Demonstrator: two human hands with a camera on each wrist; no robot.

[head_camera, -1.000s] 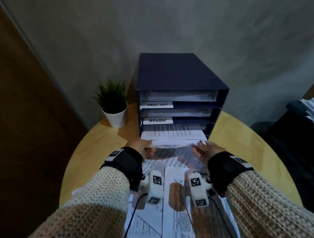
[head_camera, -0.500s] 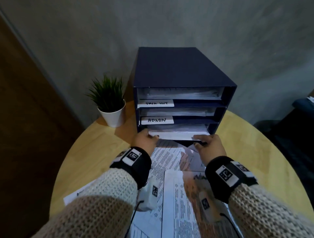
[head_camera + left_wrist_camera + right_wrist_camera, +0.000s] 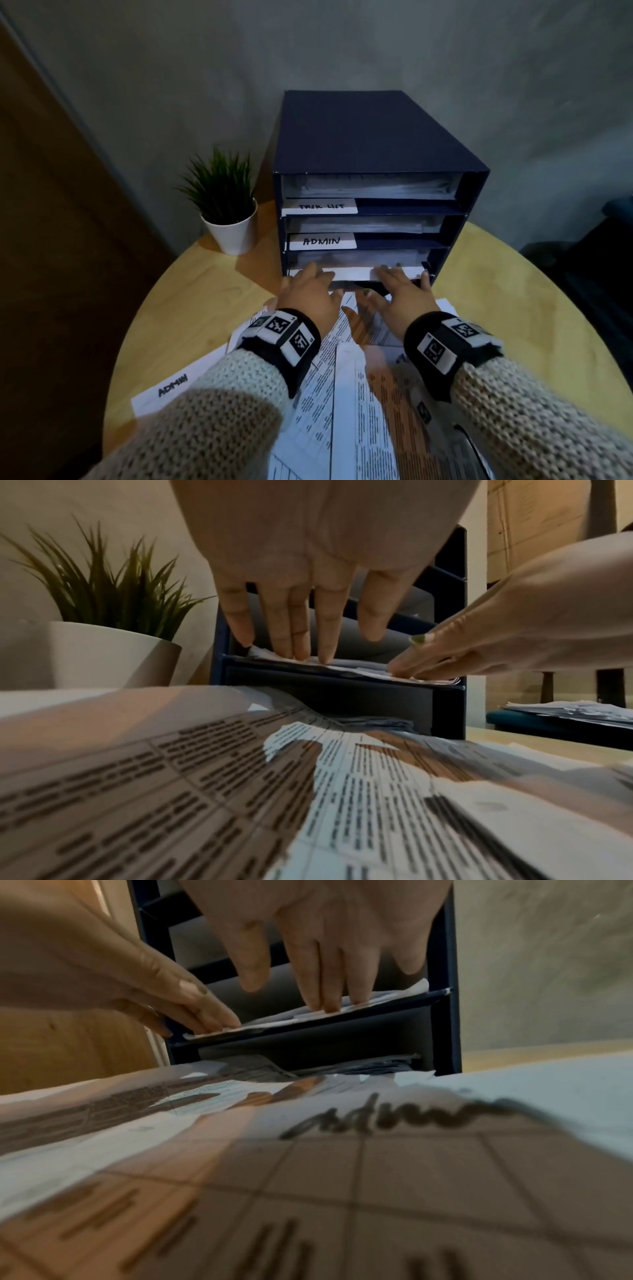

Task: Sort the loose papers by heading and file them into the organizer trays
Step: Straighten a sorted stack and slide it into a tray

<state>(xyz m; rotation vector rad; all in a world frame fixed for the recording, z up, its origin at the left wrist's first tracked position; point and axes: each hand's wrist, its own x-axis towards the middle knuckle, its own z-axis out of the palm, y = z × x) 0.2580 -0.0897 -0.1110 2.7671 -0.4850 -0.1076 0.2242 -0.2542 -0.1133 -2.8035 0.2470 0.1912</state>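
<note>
Pressing flat w/ both hands [image 3: 356, 294] (fingers straight): paper stack [image 3: 352, 273] in organizer's [image 3: 373, 137] third tray.

Both arms are reaching forward side by side, left hand [image 3: 310, 296] and right hand [image 3: 402, 294] lying palm-down, fingers [image 3: 323, 631] extending straight.

Both hands [image 3: 310, 294] [image 3: 399, 293] fill the mouth of the third tray [image 3: 428, 270] of the organizer [image 3: 370, 137], their fingers flat on the sheets [image 3: 352, 273] there. The two slots above are open but low, half filled with paper. A plant [image 3: 226, 205] stands close at the organizer's left. Loose papers [image 3: 359, 394] cover the surface [image 3: 191, 298] in the lower centre; bare wood is at left and right.
</note>
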